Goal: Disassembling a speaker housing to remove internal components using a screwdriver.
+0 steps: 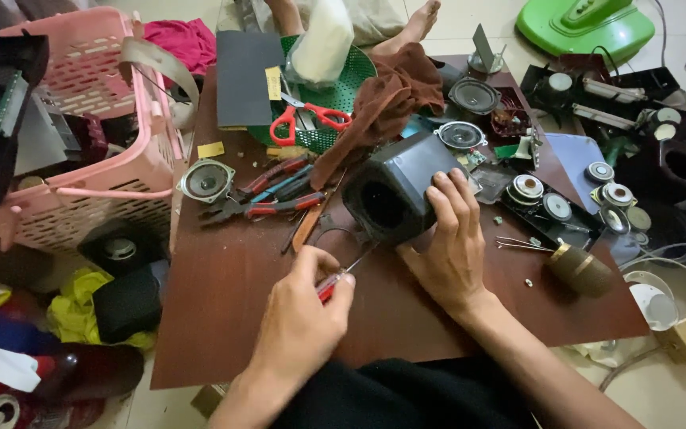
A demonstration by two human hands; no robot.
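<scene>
Right hand (450,242) grips black speaker box (395,191) | left hand (299,322) holds screwdriver (343,278)

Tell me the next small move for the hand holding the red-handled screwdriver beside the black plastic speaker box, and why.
Probably guide the red-handled screwdriver tip into the round opening of the black plastic speaker box. The right hand steadies the box with its opening facing the left hand, and the shaft points toward it but sits just outside.

A low, dark-brown table (224,318) is sitting on a pale tiled floor (676,393). A pink basket (105,159) is standing at the left, and a green appliance (585,24) is lying far right.
</scene>
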